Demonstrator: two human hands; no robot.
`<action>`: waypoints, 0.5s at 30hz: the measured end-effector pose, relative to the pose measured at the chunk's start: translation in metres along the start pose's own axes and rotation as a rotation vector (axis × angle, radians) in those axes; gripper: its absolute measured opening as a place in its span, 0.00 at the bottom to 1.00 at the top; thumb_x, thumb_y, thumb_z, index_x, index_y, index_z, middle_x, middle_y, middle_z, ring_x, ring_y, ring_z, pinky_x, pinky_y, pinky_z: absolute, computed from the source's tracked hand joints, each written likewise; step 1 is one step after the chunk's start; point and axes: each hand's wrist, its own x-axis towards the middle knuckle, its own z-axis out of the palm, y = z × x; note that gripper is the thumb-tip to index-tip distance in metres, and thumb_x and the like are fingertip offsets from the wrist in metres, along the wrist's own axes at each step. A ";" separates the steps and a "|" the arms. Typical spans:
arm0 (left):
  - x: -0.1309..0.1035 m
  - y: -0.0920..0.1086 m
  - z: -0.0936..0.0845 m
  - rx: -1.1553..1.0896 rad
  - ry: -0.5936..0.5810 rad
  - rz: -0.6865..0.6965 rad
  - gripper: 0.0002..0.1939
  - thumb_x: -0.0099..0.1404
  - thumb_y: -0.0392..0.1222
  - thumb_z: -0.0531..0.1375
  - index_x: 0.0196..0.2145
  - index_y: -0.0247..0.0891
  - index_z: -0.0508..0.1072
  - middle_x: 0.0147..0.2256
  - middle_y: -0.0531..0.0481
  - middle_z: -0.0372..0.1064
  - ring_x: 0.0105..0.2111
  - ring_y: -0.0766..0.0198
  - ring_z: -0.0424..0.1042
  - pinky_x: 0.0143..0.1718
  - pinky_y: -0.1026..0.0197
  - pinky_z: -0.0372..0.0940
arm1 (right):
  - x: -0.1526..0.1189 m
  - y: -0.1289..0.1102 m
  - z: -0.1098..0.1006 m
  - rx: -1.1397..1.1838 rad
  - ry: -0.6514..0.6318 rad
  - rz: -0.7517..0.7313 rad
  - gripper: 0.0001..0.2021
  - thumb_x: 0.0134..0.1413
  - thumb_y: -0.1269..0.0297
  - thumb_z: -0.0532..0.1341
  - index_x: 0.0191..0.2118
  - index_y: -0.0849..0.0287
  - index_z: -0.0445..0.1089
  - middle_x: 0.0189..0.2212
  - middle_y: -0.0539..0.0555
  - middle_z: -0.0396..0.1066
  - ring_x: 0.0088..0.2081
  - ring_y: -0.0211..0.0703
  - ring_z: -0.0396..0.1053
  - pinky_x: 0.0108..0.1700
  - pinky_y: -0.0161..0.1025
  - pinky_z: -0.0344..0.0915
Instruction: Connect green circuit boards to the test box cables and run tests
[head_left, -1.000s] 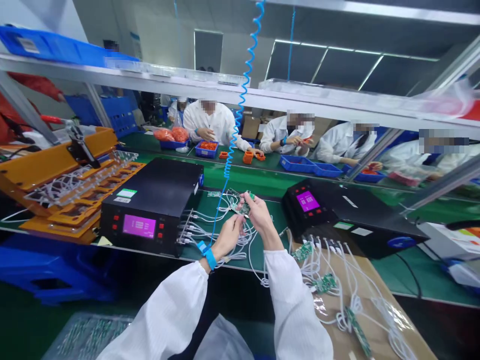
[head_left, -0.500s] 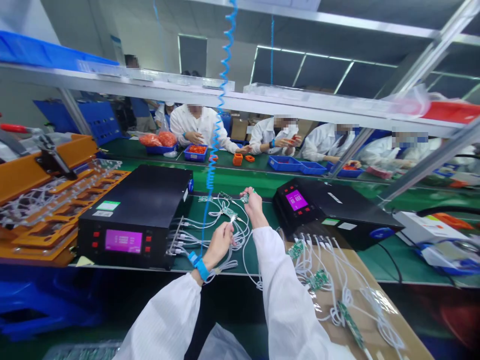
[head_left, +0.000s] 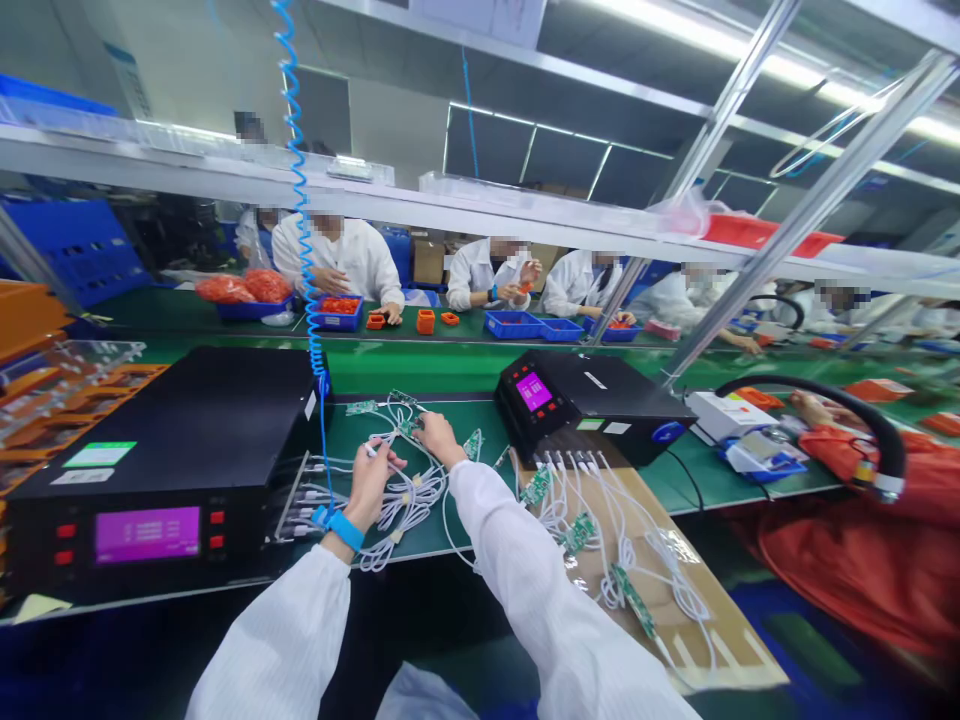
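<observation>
My left hand (head_left: 373,480), with a blue band at the wrist, is closed on the white plug end of a cable (head_left: 370,450). Beside it, my right hand (head_left: 439,440) pinches a small green circuit board (head_left: 407,427); its fingertips are partly hidden. More circuit boards, one at the left (head_left: 361,408) and one at the right (head_left: 473,445), lie around my hands. Below them, white cables (head_left: 405,510) lie in loose coils on the green bench. They run to the side of a black tester box (head_left: 165,420) with a lit purple screen.
A second black tester (head_left: 600,395) stands to the right, its cables and several boards lying on brown cardboard (head_left: 675,600). A blue coiled hose (head_left: 300,200) hangs at the left. Co-workers in white sit across the bench; a person in red (head_left: 862,500) is at the right.
The view has swung right, so the scene sits further left. My right hand has come down with a board, closer to my left hand. A plug now shows in my left fingers.
</observation>
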 end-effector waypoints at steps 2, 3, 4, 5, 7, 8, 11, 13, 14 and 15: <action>0.002 0.001 0.002 0.001 0.021 -0.016 0.07 0.69 0.35 0.64 0.41 0.36 0.68 0.25 0.58 0.66 0.22 0.71 0.67 0.37 0.60 0.73 | -0.008 -0.003 -0.008 -0.051 0.010 -0.053 0.09 0.62 0.67 0.65 0.47 0.57 0.78 0.50 0.61 0.80 0.53 0.52 0.77 0.50 0.38 0.66; 0.003 0.001 0.003 0.005 0.028 -0.025 0.07 0.69 0.36 0.65 0.39 0.35 0.69 0.25 0.57 0.67 0.20 0.72 0.65 0.36 0.61 0.73 | -0.014 -0.004 -0.012 -0.071 0.019 -0.087 0.09 0.64 0.65 0.64 0.48 0.57 0.77 0.50 0.60 0.80 0.53 0.51 0.76 0.50 0.37 0.66; 0.004 0.001 0.005 0.009 0.027 -0.027 0.08 0.68 0.38 0.66 0.38 0.34 0.70 0.26 0.56 0.68 0.19 0.74 0.62 0.35 0.61 0.72 | -0.021 -0.006 -0.016 -0.091 0.030 -0.125 0.09 0.65 0.63 0.63 0.48 0.56 0.77 0.51 0.58 0.79 0.54 0.49 0.76 0.50 0.36 0.66; 0.004 0.000 0.007 0.015 0.015 -0.019 0.10 0.67 0.41 0.67 0.37 0.34 0.71 0.27 0.55 0.69 0.19 0.75 0.60 0.34 0.61 0.72 | -0.029 -0.007 -0.020 -0.112 0.038 -0.164 0.09 0.67 0.62 0.62 0.49 0.56 0.76 0.51 0.57 0.79 0.54 0.48 0.76 0.50 0.35 0.66; 0.004 -0.002 0.009 0.034 -0.023 0.010 0.16 0.65 0.48 0.70 0.36 0.33 0.72 0.29 0.52 0.72 0.18 0.75 0.57 0.30 0.62 0.69 | -0.045 -0.010 -0.026 -0.160 0.052 -0.230 0.09 0.68 0.64 0.61 0.50 0.55 0.75 0.52 0.57 0.78 0.54 0.46 0.75 0.50 0.35 0.65; 0.003 -0.003 0.010 0.046 -0.041 0.027 0.18 0.63 0.51 0.70 0.35 0.33 0.72 0.30 0.51 0.73 0.18 0.75 0.57 0.29 0.62 0.67 | -0.053 -0.011 -0.029 -0.187 0.054 -0.255 0.10 0.68 0.65 0.60 0.50 0.55 0.75 0.52 0.57 0.78 0.54 0.47 0.75 0.49 0.35 0.65; 0.000 -0.006 0.010 0.069 -0.059 0.050 0.20 0.60 0.54 0.71 0.33 0.33 0.73 0.28 0.50 0.73 0.19 0.74 0.58 0.25 0.64 0.62 | -0.068 -0.012 -0.038 -0.272 0.043 -0.307 0.12 0.67 0.69 0.59 0.53 0.57 0.74 0.51 0.60 0.76 0.51 0.50 0.76 0.47 0.38 0.66; -0.001 -0.007 0.010 0.076 -0.074 0.047 0.21 0.60 0.55 0.71 0.31 0.32 0.73 0.26 0.52 0.70 0.19 0.73 0.59 0.25 0.64 0.61 | -0.072 -0.013 -0.044 -0.319 0.023 -0.347 0.13 0.66 0.69 0.60 0.53 0.57 0.73 0.50 0.61 0.76 0.50 0.52 0.76 0.46 0.40 0.66; -0.002 -0.006 0.011 0.080 -0.090 0.045 0.21 0.60 0.55 0.71 0.30 0.32 0.74 0.25 0.52 0.69 0.19 0.73 0.59 0.25 0.64 0.61 | -0.071 -0.014 -0.046 -0.339 0.014 -0.368 0.12 0.66 0.70 0.60 0.52 0.57 0.74 0.50 0.61 0.77 0.50 0.53 0.76 0.47 0.40 0.66; -0.001 -0.006 0.011 0.084 -0.106 0.046 0.22 0.60 0.56 0.70 0.30 0.32 0.74 0.24 0.53 0.67 0.19 0.73 0.59 0.25 0.64 0.61 | -0.070 -0.015 -0.047 -0.355 0.007 -0.387 0.12 0.65 0.72 0.60 0.51 0.57 0.75 0.49 0.62 0.77 0.50 0.53 0.76 0.48 0.40 0.65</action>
